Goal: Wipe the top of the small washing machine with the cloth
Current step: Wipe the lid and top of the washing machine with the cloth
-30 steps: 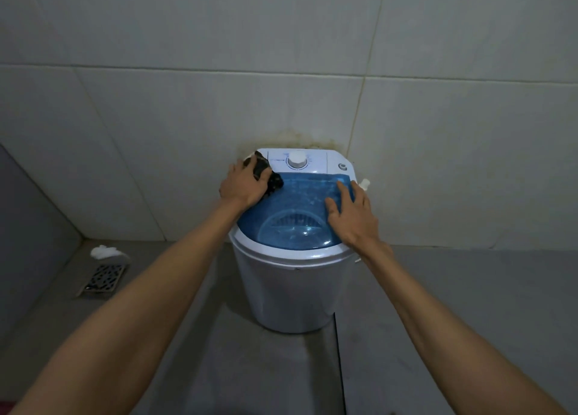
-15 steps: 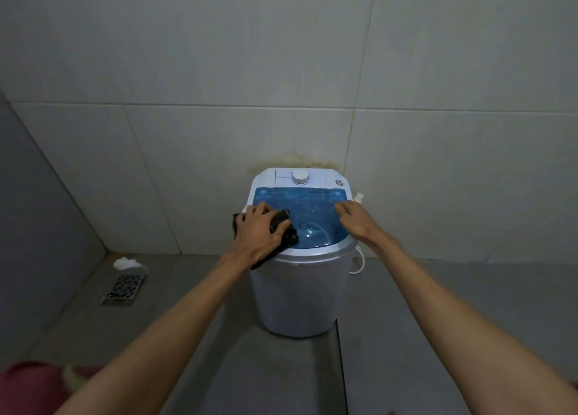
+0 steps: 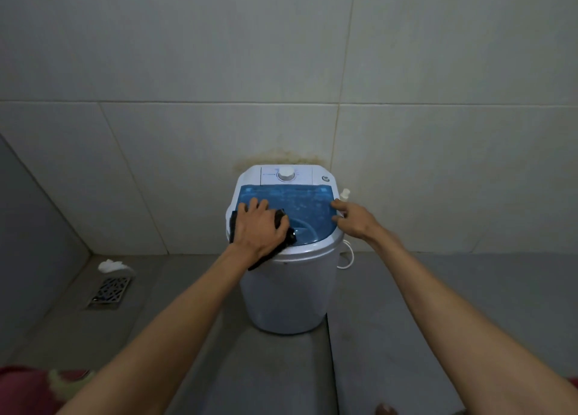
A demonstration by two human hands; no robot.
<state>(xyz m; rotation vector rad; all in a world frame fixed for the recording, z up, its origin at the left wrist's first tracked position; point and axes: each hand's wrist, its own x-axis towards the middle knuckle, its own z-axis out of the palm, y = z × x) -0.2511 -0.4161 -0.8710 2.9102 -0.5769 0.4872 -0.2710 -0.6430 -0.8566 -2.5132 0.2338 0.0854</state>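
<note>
A small white washing machine (image 3: 291, 289) stands on the floor against the tiled wall. Its top has a translucent blue lid (image 3: 306, 208) and a white control panel with a dial (image 3: 286, 173) at the back. My left hand (image 3: 261, 227) presses a dark cloth (image 3: 289, 234) flat on the front-left part of the lid; the cloth hangs a little over the rim. My right hand (image 3: 353, 220) rests on the machine's right edge, fingers apart, holding nothing.
A metal floor drain (image 3: 109, 291) with a white crumpled scrap (image 3: 111, 266) behind it lies at the left. A white cord (image 3: 347, 256) loops down the machine's right side. Red fabric (image 3: 28, 389) shows at the bottom left corner.
My left hand has dragged the cloth from the back-left corner by the control panel down to the lid's front-left. My right hand slid from the lid to the right edge.
</note>
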